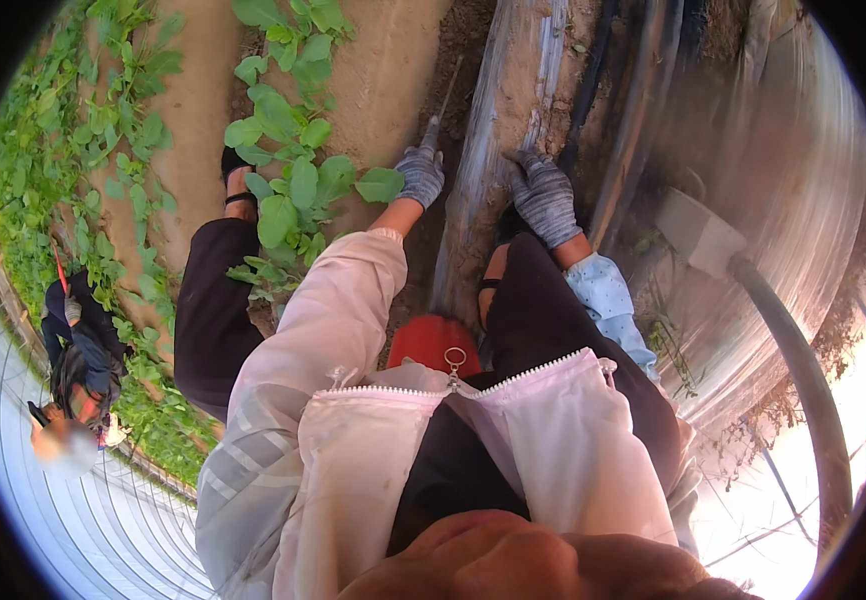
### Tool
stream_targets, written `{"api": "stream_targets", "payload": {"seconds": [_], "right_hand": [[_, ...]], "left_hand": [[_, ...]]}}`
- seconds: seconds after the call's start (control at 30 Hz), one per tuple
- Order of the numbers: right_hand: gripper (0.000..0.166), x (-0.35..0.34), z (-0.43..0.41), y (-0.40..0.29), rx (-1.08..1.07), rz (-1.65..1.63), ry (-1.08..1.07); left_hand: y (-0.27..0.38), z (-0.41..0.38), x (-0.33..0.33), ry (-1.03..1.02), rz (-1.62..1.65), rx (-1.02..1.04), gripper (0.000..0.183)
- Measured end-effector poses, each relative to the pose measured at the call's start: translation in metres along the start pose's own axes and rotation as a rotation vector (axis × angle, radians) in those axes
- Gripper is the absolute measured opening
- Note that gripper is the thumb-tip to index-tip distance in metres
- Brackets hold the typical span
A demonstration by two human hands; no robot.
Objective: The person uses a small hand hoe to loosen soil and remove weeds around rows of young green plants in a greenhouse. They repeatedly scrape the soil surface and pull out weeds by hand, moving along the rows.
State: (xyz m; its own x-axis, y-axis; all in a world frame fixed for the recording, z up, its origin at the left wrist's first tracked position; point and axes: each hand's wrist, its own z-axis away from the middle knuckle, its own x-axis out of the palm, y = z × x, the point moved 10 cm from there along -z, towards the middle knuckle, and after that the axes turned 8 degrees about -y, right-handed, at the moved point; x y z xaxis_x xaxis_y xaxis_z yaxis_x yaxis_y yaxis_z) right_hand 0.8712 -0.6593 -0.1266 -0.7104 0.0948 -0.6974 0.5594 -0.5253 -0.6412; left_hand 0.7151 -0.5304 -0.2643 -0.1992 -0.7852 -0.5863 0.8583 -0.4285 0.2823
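Observation:
My left hand (421, 177), in a grey knit glove, grips a slim hand tool (443, 105) with a grey handle and a thin, long shaft or blade pointing away from me. It is over bare soil, beside a row of leafy green plants (279, 135). My right hand (545, 196), also gloved, is low at the edge of a soil-covered strip of clear plastic film (470, 150), just ahead of my right foot. Its fingertips are partly hidden, so whether they pinch the film is unclear.
Beneath me is a red seat-like object (433, 343). To the right are a concrete block (699, 232), a curved metal pipe (800, 367) and plastic sheeting (785, 187). Another person (80, 360) with a red tool (59, 266) is among plants at far left.

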Motion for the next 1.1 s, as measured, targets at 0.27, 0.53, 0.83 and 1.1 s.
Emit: {"api": "stream_targets", "payload": {"seconds": [0.27, 0.53, 0.83, 1.1], "right_hand": [[0.021, 0.006, -0.012, -0.006, -0.017, -0.07, -0.029], [0.026, 0.012, -0.006, -0.004, -0.016, -0.067, -0.06], [0.025, 0.011, 0.004, 0.007, 0.051, -0.094, -0.082], [0.026, 0.017, 0.002, 0.006, 0.032, -0.085, -0.094]], "left_hand": [[-0.101, 0.173, 0.101, -0.262, -0.046, -0.05, 0.066], [0.066, -0.031, -0.08, 0.275, 0.178, 0.221, 0.071], [0.128, -0.185, -0.157, 0.212, 0.099, 0.249, 0.07], [0.143, -0.199, -0.19, 0.58, 0.492, 0.53, 0.057]]}}
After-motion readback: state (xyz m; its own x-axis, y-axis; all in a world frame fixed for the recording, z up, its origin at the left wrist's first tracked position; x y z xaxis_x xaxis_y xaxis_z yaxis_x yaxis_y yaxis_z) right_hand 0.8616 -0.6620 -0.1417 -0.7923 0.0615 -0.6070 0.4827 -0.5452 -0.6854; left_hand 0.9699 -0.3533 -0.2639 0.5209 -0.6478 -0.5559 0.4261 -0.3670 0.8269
